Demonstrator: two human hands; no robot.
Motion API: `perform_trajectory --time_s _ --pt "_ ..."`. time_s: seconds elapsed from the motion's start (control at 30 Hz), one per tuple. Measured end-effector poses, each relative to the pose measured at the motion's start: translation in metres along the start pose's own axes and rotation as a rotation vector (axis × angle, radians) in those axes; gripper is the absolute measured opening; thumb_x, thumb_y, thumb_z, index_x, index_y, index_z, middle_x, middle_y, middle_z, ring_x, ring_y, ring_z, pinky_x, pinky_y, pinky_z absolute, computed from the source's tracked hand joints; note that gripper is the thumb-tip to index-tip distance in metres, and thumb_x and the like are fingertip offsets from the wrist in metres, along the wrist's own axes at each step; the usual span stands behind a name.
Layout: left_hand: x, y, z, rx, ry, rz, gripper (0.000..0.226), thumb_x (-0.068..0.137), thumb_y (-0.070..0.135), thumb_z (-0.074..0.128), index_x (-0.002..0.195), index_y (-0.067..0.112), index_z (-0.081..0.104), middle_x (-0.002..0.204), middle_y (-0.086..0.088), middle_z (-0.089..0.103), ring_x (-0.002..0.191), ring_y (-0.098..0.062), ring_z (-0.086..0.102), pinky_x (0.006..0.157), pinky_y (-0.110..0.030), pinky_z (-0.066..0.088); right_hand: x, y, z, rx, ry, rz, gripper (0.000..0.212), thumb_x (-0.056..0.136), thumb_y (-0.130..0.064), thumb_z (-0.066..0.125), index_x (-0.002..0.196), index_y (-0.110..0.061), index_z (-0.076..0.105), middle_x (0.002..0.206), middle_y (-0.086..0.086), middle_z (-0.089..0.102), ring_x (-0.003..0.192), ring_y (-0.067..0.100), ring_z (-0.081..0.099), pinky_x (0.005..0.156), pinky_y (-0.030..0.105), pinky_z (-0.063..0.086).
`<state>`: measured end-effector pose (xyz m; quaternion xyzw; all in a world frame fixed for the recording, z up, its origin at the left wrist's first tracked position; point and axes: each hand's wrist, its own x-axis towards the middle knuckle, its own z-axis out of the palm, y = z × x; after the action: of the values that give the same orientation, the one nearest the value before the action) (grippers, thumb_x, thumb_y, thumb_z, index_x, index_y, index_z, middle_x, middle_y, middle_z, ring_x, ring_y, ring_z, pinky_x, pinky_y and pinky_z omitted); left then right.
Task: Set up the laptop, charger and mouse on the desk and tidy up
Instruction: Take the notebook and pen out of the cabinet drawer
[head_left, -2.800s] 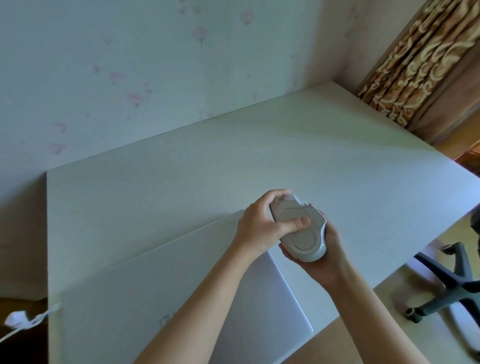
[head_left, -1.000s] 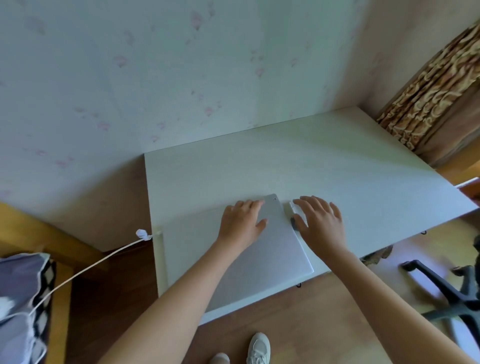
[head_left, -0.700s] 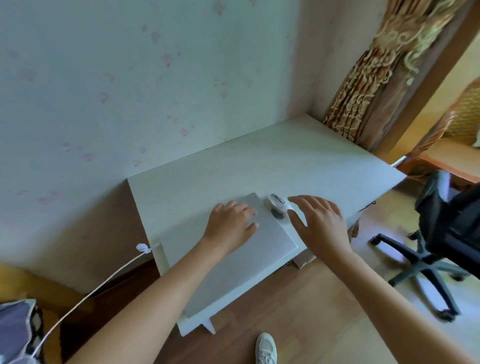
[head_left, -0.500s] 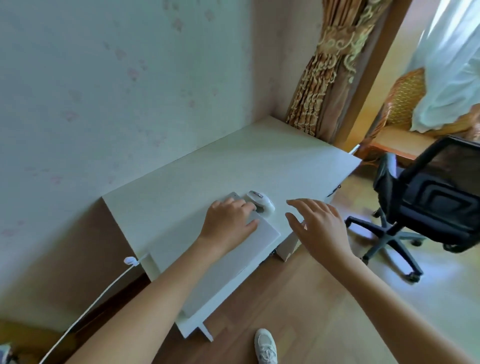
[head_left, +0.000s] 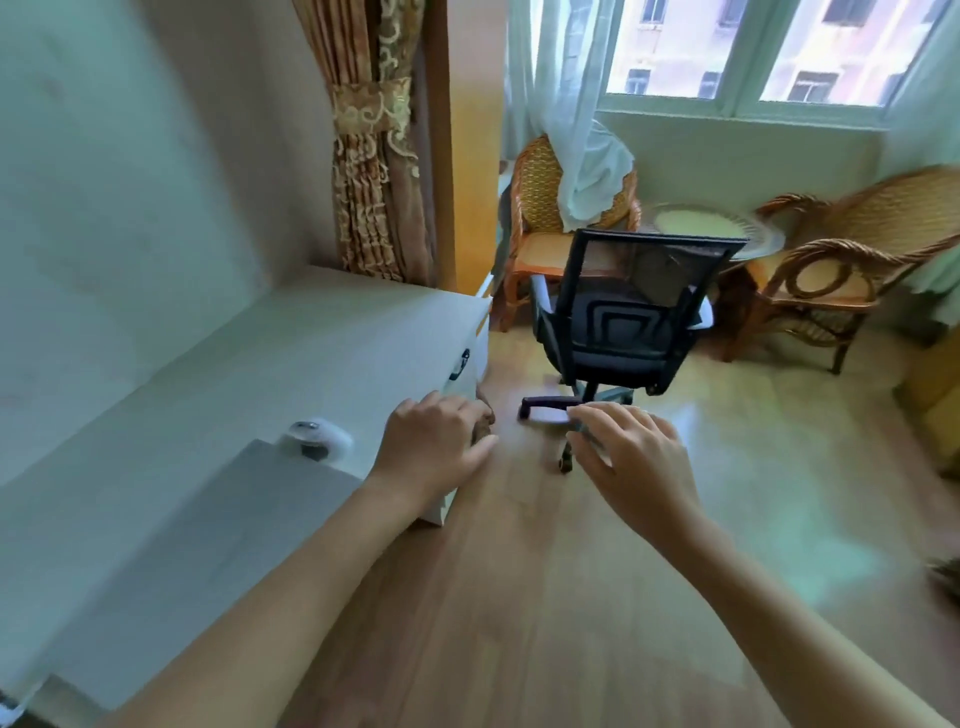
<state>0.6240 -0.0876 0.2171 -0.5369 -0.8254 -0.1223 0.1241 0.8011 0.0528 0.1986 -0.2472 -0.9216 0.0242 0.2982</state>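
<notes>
Both hands are free of any object: your left hand (head_left: 434, 449) hangs over the near corner of the desk (head_left: 291, 353), fingers loosely bent and holding nothing, though whether it touches the edge cannot be told; your right hand (head_left: 631, 462) is out over the wooden floor (head_left: 571, 597), fingers spread and relaxed, pointed toward the black office chair (head_left: 631, 317). On the desk, the closed laptop (head_left: 208, 519) lies flat near the front edge, and the mouse (head_left: 314, 441) sits just beside its far corner. No charger is visible in this view. Judged from this, the chair is the likely next target. Risks noted: your gaze is off the desk, so a swinging left forearm could catch the laptop's overhang or knock the mouse; the chair stands on castors and may roll away from a one-handed pull.
</notes>
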Motion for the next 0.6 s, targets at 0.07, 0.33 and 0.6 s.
perform_trajectory --time_s 0.07,0.33,0.6 --pt "0.03 0.038 0.014 -0.011 0.001 0.065 0.03 0.084 0.047 0.061 0.104 0.026 0.069 0.093 0.005 0.071 0.086 -0.019 0.065 0.068 -0.03 0.049 -0.005 0.045 -0.015 -0.039 0.003 0.06 0.029 0.088 -0.035 0.051 0.106 -0.022 0.068 0.105 -0.004 0.071 0.093 0.022 0.066 0.081 0.036 0.049" --pt "0.139 0.21 0.075 -0.054 0.032 0.229 0.028 0.079 0.047 0.062 0.095 0.026 0.071 0.081 0.007 0.069 0.074 -0.018 0.063 0.055 -0.027 0.043 -0.027 0.223 -0.075 -0.186 0.011 0.194 0.031 0.088 -0.041 0.047 0.102 -0.024 0.069 0.103 -0.006 0.071 0.089 0.021 0.067 0.084 0.035 0.047" --pt "0.211 0.339 0.122 -0.125 0.008 0.333 0.033 0.083 0.047 0.064 0.106 0.023 0.069 0.092 0.005 0.07 0.083 -0.02 0.063 0.063 -0.032 0.046 -0.036 0.357 -0.116 -0.232 0.009 0.285 0.033 0.088 -0.042 0.046 0.102 -0.022 0.068 0.104 -0.006 0.069 0.09 0.021 0.066 0.08 0.036 0.047"
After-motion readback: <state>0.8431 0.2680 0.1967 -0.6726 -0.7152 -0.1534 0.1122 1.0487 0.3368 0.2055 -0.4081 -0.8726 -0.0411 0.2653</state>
